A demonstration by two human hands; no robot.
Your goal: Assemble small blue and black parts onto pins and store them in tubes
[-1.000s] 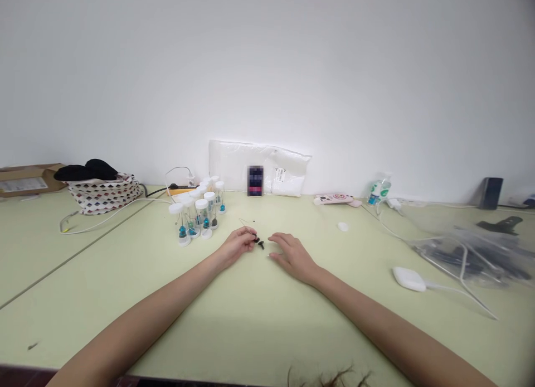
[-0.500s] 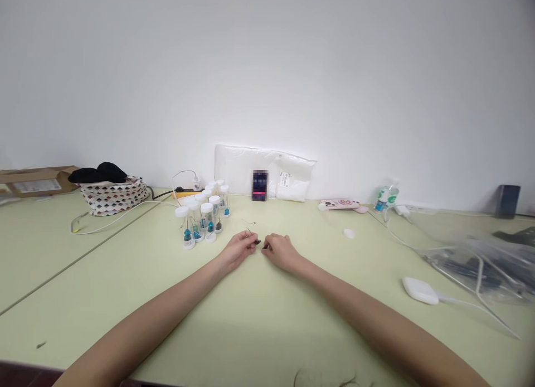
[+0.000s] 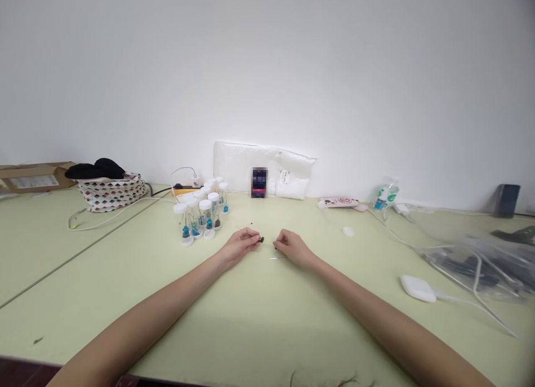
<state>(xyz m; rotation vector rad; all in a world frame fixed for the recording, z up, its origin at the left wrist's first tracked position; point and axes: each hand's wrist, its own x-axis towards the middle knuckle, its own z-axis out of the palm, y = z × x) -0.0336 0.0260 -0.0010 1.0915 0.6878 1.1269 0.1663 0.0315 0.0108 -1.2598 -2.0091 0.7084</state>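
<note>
Above the table's middle, my left hand (image 3: 240, 245) pinches a small black piece (image 3: 261, 240) between thumb and fingertips. A short gap to the right, my right hand (image 3: 295, 247) is closed in a pinch, with a tiny dark bit at its fingertips too small to name. A thin, shiny needle-like rod (image 3: 276, 258) shows just below those fingers; whether the hand holds it I cannot tell. Beyond my left hand lies a tiny dark speck (image 3: 251, 223). Several clear tubes (image 3: 205, 219) with white caps stand to the left, with blue or dark pieces inside.
A phone (image 3: 259, 183) leans against a white padded packet (image 3: 234, 167) by the wall. A patterned basket (image 3: 111, 193) sits far left. Rightward are a white disc (image 3: 348, 231), a pink phone case (image 3: 338, 202), a bottle (image 3: 392, 193), a white charger (image 3: 418, 288) and a plastic bag (image 3: 497, 267).
My right hand has moved right, away from my left hand, and the thin rod now shows beneath it. More of the black piece shows at my left fingertips.
</note>
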